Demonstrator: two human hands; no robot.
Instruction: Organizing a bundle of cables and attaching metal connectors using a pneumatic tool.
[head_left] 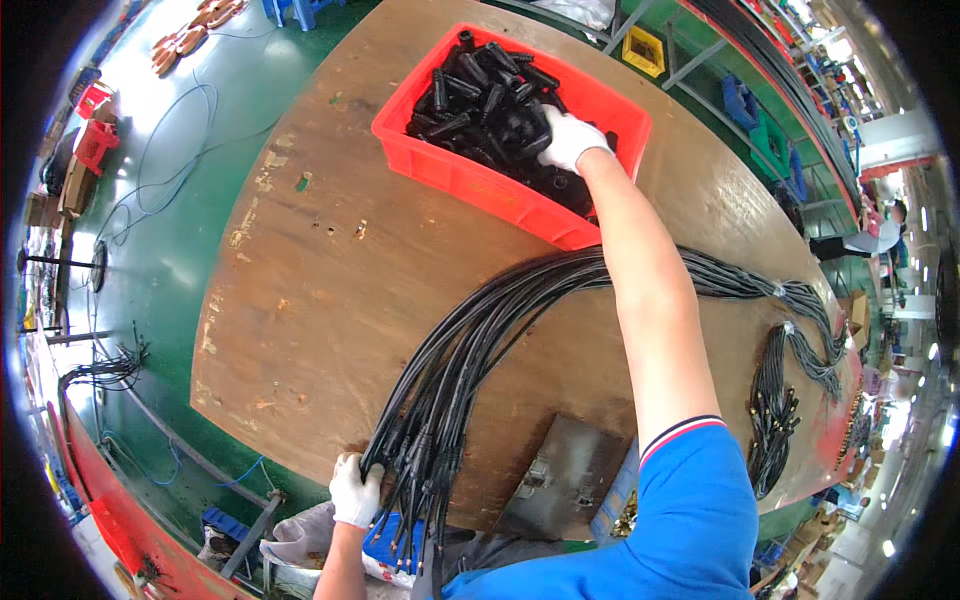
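My right hand (572, 140), in a white glove, reaches into a red plastic bin (455, 185) at the far side of the table. Its fingers curve round one of the black ribbed sleeves (492, 100) heaped there; the fingertips are partly hidden among them. Near the front edge, my gloved left hand (354, 492) is closed at the left side of a thick bundle of black cables (440, 385), pinching a cable near its end. Copper-coloured tips show at the loose ends. The bundle arcs right, passing under my right forearm.
The brown wooden table (310, 310) has a worn left edge. A tied cable coil (770, 420) lies at its right. A dark metal plate (560, 475) rests near the front edge. Behind stand racks and a yellow bin (643, 52). Another person (875, 235) is far right.
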